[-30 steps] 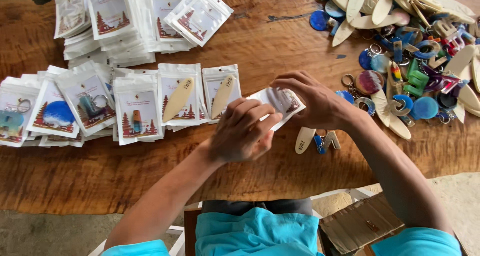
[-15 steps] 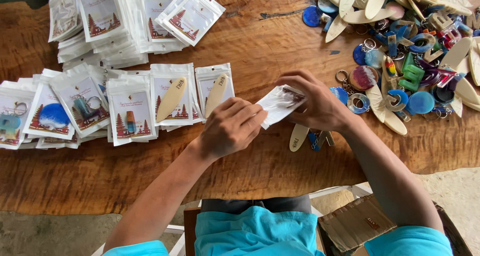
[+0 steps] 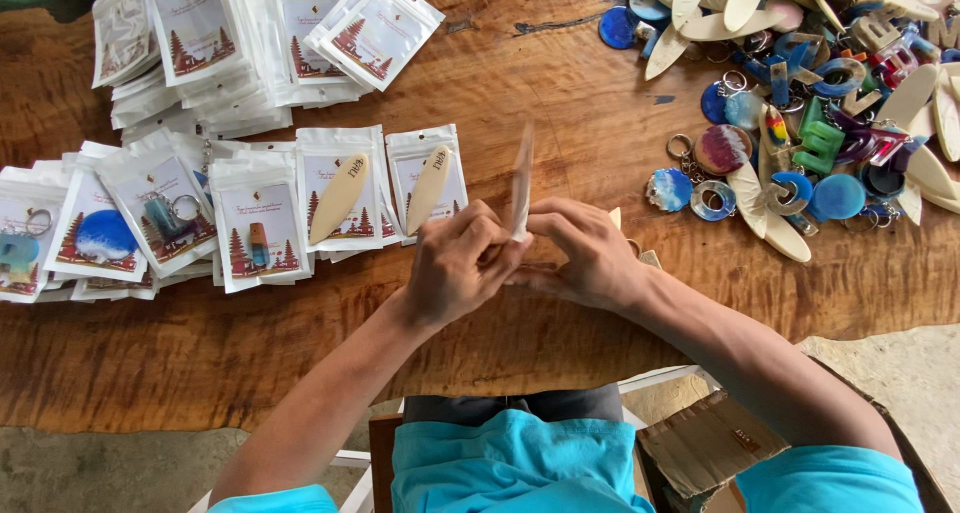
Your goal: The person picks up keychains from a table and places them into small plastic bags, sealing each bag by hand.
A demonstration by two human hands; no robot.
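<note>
Both hands, left (image 3: pixel 462 268) and right (image 3: pixel 585 253), pinch one pouch (image 3: pixel 521 183) edge-on at mid-frame. Many filled pouches (image 3: pixel 250 223) lie left; a large keychain pile (image 3: pixel 800 93) at upper right remains unpacked.

Left hand (image 3: pixel 460 268) and right hand (image 3: pixel 585 253) meet — fingers pinched together.

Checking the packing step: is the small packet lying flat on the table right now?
No. Both hands, left hand and right hand, hold the small packet upright and edge-on above the wooden table.
</note>
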